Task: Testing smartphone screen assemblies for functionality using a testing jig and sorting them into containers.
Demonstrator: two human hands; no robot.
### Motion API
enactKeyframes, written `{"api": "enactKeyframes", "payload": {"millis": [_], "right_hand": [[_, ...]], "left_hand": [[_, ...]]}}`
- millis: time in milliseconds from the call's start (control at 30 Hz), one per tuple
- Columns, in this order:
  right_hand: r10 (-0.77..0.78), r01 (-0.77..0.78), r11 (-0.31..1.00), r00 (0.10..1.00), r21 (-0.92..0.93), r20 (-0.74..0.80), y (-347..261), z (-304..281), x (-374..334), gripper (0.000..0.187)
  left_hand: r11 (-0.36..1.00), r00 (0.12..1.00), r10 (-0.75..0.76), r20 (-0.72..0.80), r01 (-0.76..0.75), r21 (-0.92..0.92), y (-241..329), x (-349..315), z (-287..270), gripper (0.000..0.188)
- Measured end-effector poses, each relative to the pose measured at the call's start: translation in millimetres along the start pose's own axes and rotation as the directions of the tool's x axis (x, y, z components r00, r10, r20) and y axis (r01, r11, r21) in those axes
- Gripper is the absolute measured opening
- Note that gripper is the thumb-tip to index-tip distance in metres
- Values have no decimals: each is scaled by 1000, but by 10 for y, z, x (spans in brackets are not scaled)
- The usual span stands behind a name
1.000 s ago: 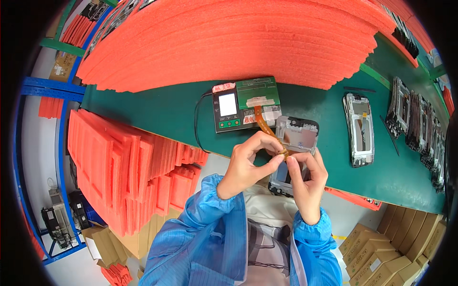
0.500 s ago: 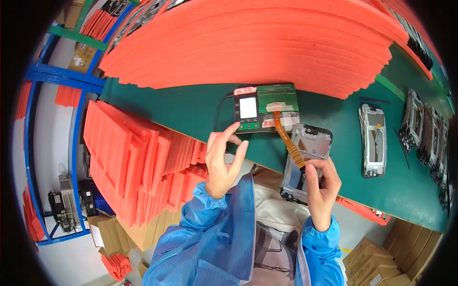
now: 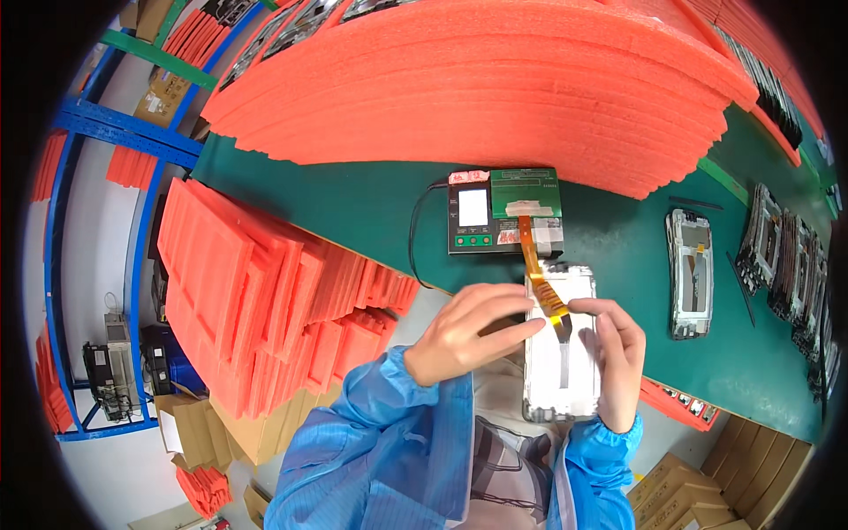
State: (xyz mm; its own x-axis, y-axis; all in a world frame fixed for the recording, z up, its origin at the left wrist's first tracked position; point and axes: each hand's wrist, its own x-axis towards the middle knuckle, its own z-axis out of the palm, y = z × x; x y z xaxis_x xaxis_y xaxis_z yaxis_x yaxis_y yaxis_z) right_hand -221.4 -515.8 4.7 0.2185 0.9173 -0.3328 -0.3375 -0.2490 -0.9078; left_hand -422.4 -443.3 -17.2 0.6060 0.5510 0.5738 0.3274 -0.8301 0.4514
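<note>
A phone screen panel (image 3: 580, 371) with a bright white face and dark ends stands over the table's near edge. My right hand (image 3: 622, 353) is closed round its right side, fingertips near the top. From the left reaches my left hand (image 3: 468, 331), its thumb and fingers stretched out and apart, tips at the panel's left edge beside the orange flex cable (image 3: 530, 247). That cable runs from the panel's short dark ribbon (image 3: 565, 349) up to a tester box (image 3: 468, 231) with a small lit screen, buttons and a green circuit board.
Tall stacks of red foam trays stand behind the tester (image 3: 459, 88) and at the left (image 3: 230, 300). Another phone panel (image 3: 691, 274) lies at right, near a row of upright panels (image 3: 795, 265). Cardboard boxes (image 3: 689, 495) sit below the table.
My left hand has moved from the tester's buttons to the panel's left edge. The panel has shifted down and straightened, and its face now looks bright white instead of grey.
</note>
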Motion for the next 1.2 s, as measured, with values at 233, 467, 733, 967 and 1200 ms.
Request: {"api": "enactKeyframes", "payload": {"millis": [233, 467, 733, 967, 1200], "right_hand": [[-250, 255, 965, 965, -58, 78, 265, -281, 157, 26], [-117, 130, 979, 989, -156, 91, 77, -77, 276, 28], [-190, 210, 965, 973, -155, 132, 165, -112, 281, 38], [-165, 182, 973, 979, -146, 121, 158, -103, 275, 36], [-195, 212, 961, 974, -174, 112, 171, -107, 263, 38]], "left_hand": [[879, 954, -297, -27, 263, -397, 17, 135, 142, 23], [150, 637, -641, 429, 652, -744, -98, 199, 214, 27], [250, 716, -575, 395, 614, -749, -190, 104, 263, 28], [280, 720, -579, 383, 616, -736, -176, 117, 233, 26], [298, 738, -561, 375, 602, -741, -187, 110, 252, 25]]}}
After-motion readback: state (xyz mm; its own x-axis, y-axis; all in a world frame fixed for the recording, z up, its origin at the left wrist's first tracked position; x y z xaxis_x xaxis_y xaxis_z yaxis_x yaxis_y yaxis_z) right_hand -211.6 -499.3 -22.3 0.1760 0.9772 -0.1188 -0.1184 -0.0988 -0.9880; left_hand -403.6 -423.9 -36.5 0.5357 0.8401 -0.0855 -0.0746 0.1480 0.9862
